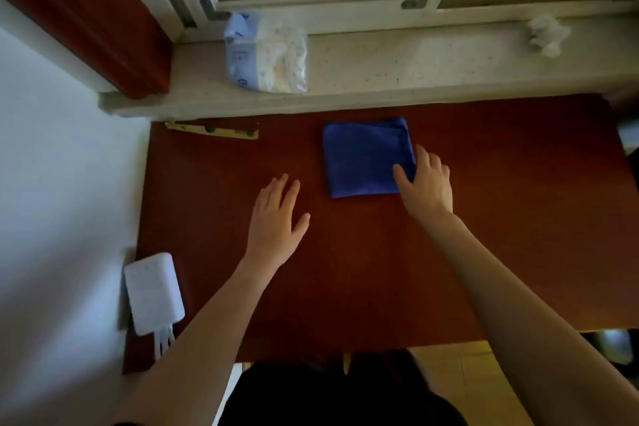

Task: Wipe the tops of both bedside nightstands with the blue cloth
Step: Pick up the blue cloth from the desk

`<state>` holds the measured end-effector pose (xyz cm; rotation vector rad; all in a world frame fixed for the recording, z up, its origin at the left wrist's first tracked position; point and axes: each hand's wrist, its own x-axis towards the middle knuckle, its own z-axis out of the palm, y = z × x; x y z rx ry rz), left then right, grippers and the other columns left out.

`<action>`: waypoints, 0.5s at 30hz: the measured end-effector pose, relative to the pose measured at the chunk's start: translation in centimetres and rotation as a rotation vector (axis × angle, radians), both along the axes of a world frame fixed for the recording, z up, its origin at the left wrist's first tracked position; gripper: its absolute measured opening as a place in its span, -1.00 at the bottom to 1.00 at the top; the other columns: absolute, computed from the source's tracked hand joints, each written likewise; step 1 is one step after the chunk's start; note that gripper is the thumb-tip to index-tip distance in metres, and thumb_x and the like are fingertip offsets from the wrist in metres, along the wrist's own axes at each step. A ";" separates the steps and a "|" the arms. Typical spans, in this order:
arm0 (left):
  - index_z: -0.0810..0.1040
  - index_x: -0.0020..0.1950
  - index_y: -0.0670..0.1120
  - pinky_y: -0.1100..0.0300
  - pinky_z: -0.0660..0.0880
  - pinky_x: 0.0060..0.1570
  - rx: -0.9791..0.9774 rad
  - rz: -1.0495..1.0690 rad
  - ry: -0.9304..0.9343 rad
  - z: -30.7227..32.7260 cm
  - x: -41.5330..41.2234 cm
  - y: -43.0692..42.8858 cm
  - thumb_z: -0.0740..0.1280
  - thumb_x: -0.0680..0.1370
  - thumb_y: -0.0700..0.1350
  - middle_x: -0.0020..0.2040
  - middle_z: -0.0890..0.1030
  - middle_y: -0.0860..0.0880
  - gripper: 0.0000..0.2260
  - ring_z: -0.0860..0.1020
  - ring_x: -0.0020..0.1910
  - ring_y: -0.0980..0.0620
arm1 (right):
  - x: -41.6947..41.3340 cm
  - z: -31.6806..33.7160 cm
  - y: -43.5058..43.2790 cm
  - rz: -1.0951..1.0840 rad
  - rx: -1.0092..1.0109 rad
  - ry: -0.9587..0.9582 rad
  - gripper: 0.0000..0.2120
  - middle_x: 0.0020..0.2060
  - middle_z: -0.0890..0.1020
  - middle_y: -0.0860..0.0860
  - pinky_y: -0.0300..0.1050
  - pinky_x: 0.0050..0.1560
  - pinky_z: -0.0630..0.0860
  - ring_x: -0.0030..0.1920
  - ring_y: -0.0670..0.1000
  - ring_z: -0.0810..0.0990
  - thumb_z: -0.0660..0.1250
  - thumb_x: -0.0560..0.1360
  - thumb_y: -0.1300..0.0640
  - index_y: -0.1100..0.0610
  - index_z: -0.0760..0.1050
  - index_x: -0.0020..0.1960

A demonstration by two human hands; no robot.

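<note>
You stand over the dark red-brown nightstand top (484, 235), the counter for this job, pushed up against a pale stone windowsill (397, 62). Wiping has not clearly begun; this reads as the pick-up step on the first of the two nightstands, and the next move calls for closing your right hand on the cloth and sweeping it across the bare wood, working around the clutter at the left edge.

The blue cloth (363, 159), folded into a neat square, lies flat toward the back of the counter, just below the sill. Your right hand (427, 183) rests on its near right corner, fingers spread and not clamped on it; whether the thumb has caught the edge is hard to say from this angle. Your left hand (276, 218) lies flat and open on the wood, beside the cloth but apart from it.

A white power adapter (154, 290) sits at the left edge, a thin paper wrapper (211, 130) at the back.
</note>
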<state>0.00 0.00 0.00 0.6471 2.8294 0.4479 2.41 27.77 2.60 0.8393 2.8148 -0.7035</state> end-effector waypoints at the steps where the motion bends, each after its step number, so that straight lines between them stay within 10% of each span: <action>1: 0.20 0.52 -0.07 -0.08 0.13 0.49 -0.022 -0.009 0.000 -0.4 -0.5 -0.1 0.24 0.56 0.09 0.54 0.24 -0.15 -0.43 0.15 0.53 -0.14 | -0.7 -0.3 -0.1 -0.022 0.022 -0.043 -0.32 0.44 0.33 0.16 0.15 0.20 0.43 0.36 0.25 0.33 0.14 0.56 -0.22 0.14 0.13 0.53; 6: 0.19 0.53 -0.07 -0.11 0.08 0.50 -0.058 -0.015 -0.013 -2.2 -1.4 -0.4 0.21 0.56 0.13 0.54 0.22 -0.15 -0.41 0.12 0.54 -0.13 | -2.9 -1.2 -0.8 -0.147 0.029 -0.118 -0.29 0.33 0.36 0.24 0.13 0.14 0.47 0.27 0.30 0.40 0.28 0.51 -0.20 0.28 0.23 0.43; 12: 0.19 0.53 -0.08 -0.12 0.08 0.50 -0.035 -0.015 -0.020 -2.3 -1.5 -0.6 0.20 0.57 0.14 0.54 0.23 -0.16 -0.41 0.12 0.55 -0.13 | -4.2 -0.9 -0.2 -0.387 -0.393 -0.188 -0.36 0.11 0.54 0.17 -0.17 -0.41 0.39 -0.21 0.03 0.51 0.48 0.40 -0.11 0.27 0.34 0.26; 15: 0.21 0.52 -0.10 -0.12 0.09 0.50 -0.046 -0.018 -0.028 -2.0 -1.6 -0.5 0.22 0.56 0.12 0.54 0.24 -0.16 -0.41 0.13 0.54 -0.13 | -4.4 -0.4 -0.6 -0.574 -0.783 -0.201 -0.36 0.11 0.56 0.13 0.01 -0.14 0.60 -0.03 0.12 0.59 0.52 0.38 -0.04 0.25 0.37 0.30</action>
